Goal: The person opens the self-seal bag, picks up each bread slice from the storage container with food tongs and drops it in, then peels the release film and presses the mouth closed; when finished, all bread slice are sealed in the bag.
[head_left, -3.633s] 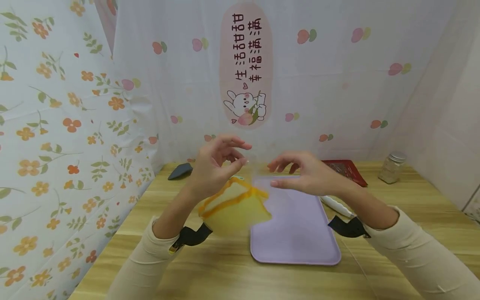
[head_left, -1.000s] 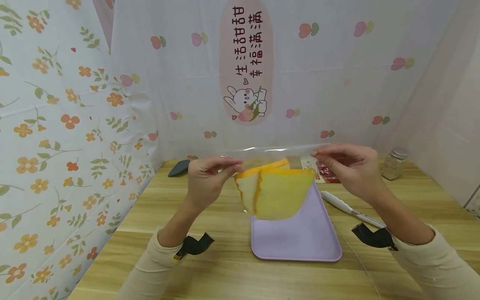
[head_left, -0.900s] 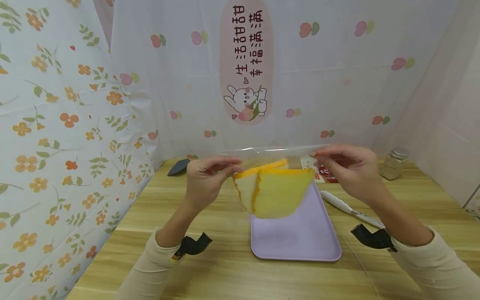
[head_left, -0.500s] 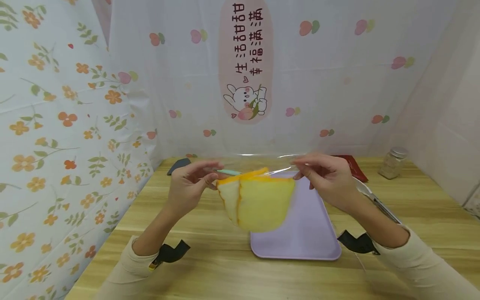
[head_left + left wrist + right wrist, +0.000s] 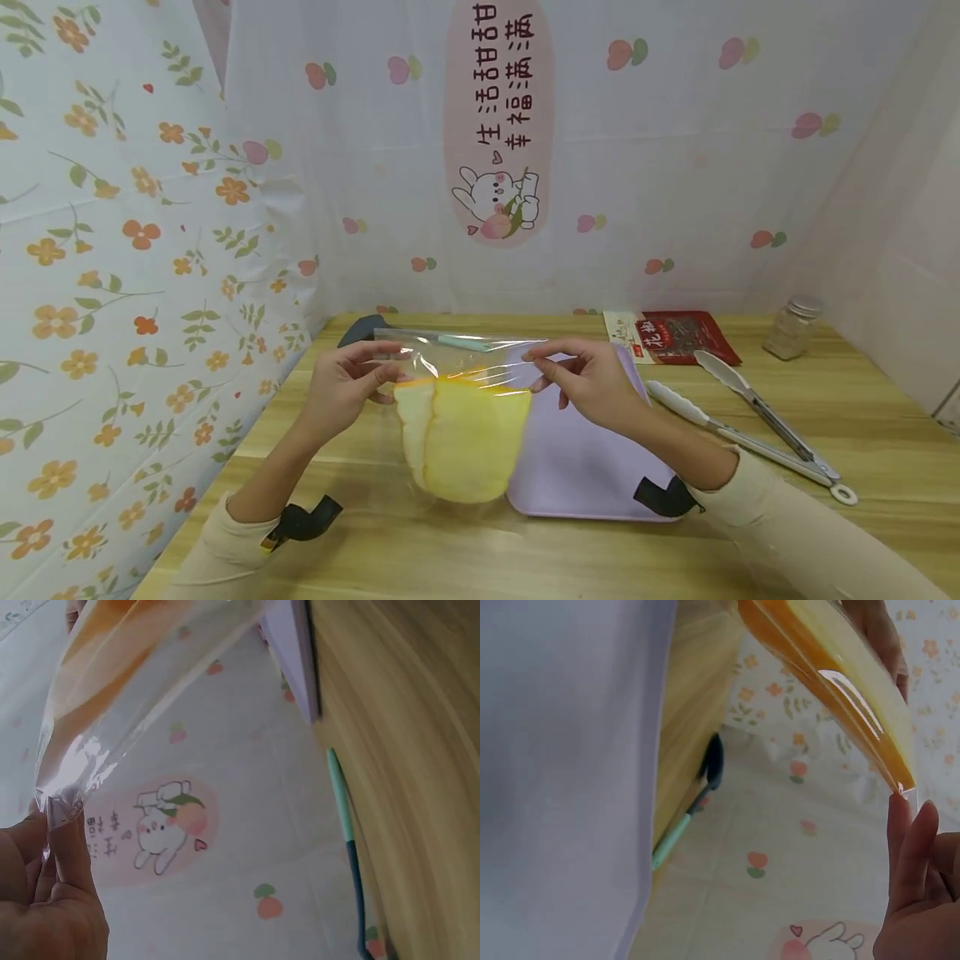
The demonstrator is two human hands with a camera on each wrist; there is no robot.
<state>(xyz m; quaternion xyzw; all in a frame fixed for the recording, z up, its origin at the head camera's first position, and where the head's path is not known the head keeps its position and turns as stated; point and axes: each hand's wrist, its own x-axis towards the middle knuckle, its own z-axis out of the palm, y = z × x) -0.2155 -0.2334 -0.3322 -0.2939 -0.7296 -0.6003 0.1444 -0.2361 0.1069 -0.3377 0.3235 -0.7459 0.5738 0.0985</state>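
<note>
In the head view a clear plastic bag point(image 5: 420, 360) hangs upright over the table, overlapping the left side of the lilac tray point(image 5: 592, 475). Inside are yellow slices point(image 5: 476, 446) with orange edges, shaped like bread slices. My left hand point(image 5: 341, 387) pinches the bag's upper left side between thumb and fingers; the left wrist view has that hand point(image 5: 64, 892) at the gathered, shiny film. On the other side my right hand point(image 5: 592, 383) pinches the upper right edge. Close up in the right wrist view, the right fingertips point(image 5: 921, 825) meet at the bag's corner.
A spatula with a dark head point(image 5: 365, 328) and mint handle point(image 5: 463, 342) lies behind the bag. Metal tongs with white tips point(image 5: 772, 421) rest right of the tray. Farther back are a red packet point(image 5: 678, 333) and a glass jar point(image 5: 792, 332). Patterned cloth hangs behind.
Earlier the hands were apart from a blurred bag left of the tray. They then held it up over the tray, and both hands have since carried it left and lower.
</note>
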